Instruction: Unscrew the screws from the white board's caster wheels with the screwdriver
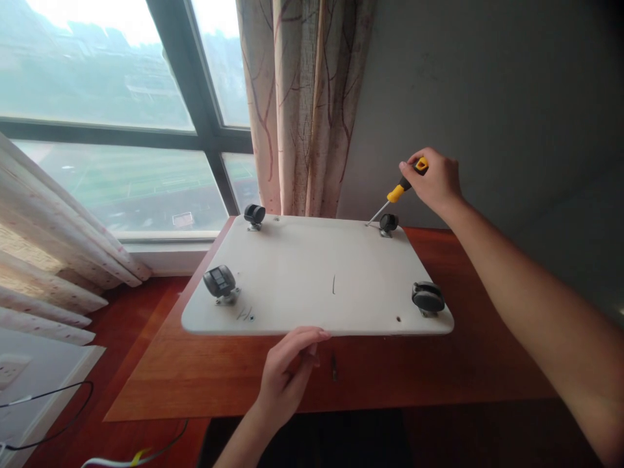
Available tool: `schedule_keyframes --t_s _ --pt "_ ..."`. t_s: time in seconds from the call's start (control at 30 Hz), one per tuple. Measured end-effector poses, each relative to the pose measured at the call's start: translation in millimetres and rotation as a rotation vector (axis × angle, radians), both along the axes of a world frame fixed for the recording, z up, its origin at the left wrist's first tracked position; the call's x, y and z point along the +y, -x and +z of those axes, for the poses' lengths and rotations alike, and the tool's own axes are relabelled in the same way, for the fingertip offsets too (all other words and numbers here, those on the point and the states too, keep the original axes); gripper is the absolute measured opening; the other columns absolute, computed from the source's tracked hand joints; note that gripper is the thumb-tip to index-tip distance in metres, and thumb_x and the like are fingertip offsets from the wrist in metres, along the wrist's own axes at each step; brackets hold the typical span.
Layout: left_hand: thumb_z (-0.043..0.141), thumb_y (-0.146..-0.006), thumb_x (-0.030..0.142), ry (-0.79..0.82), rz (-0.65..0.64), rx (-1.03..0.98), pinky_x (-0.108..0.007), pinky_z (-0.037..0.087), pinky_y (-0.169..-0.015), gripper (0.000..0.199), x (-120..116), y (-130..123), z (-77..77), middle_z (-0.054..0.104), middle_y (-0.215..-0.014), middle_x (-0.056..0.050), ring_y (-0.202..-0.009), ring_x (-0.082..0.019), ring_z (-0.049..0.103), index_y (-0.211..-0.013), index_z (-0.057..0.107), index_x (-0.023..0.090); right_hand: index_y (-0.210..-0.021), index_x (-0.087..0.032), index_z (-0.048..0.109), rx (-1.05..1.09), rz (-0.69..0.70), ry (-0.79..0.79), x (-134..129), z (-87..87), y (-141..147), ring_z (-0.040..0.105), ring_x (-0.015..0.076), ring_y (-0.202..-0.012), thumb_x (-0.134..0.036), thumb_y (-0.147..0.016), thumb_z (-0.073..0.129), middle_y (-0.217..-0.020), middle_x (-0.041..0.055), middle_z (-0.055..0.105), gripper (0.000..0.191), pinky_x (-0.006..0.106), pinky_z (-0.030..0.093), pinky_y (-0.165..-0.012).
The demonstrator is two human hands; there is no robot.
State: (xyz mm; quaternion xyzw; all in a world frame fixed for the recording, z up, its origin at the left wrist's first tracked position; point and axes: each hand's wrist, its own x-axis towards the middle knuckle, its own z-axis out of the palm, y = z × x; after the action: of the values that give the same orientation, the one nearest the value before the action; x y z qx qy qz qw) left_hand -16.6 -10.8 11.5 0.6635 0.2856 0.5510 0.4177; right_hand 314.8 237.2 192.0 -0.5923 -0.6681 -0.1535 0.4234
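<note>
A white board (292,273) with rounded corners lies on a wooden table, with black caster wheels standing up at its corners. My right hand (436,179) grips the handle of a yellow-and-black screwdriver (398,193). The screwdriver slants down to the left, its tip at a hole near the far edge, beside the far right caster (389,224). At the middle of the near edge, my left hand (290,370) has its bent fingers closed on the board's rim. Another caster (428,298) stands at the near right corner, and one (220,282) at the near left.
The red-brown table (195,383) extends past the board on the near and right sides. A small dark object (334,368) lies near its front edge. Behind are a window (117,188), a curtain (302,110) and a grey wall (507,117). Cables (141,457) run at the lower left.
</note>
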Motion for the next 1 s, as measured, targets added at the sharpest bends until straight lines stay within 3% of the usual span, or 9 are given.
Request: schedule_keyframes --t_s 0.3,0.6,1.0 --pt "0.047 -0.101 0.006 -0.013 -0.004 0.002 -0.024 0.056 -0.067 0.039 -0.2 -0.2 -0.5 0.069 -0.109 -0.009 -0.074 -0.012 0.063 -0.126 0.068 0.026 -0.081 -0.032 0.061 -0.012 0.011 -0.035 4.1 -0.4 -0.4 0.066 0.0270 -0.076 -0.050 -0.085 0.065 -0.082 0.0041 0.073 0.019 0.047 0.054 -0.077" --pt "0.048 -0.101 0.006 -0.008 0.003 -0.012 -0.024 0.057 -0.067 0.037 -1.1 -1.2 1.2 0.070 -0.110 -0.011 -0.076 -0.013 0.064 -0.125 0.069 0.024 -0.081 -0.032 0.060 -0.012 0.019 -0.018 0.4 3.0 3.7 0.067 0.0293 -0.081 -0.049 -0.085 0.065 -0.082 0.0052 0.072 0.018 0.049 0.052 -0.083" --pt "0.048 -0.101 0.007 -0.002 0.020 -0.010 -0.024 0.057 -0.066 0.035 -1.7 -1.3 1.9 0.070 -0.110 -0.012 -0.072 -0.013 0.063 -0.123 0.070 0.022 -0.081 -0.033 0.062 -0.024 0.021 -0.045 -0.1 2.5 4.6 0.066 0.0280 -0.076 -0.051 -0.085 0.065 -0.082 0.0037 0.074 0.018 0.048 0.054 -0.079"
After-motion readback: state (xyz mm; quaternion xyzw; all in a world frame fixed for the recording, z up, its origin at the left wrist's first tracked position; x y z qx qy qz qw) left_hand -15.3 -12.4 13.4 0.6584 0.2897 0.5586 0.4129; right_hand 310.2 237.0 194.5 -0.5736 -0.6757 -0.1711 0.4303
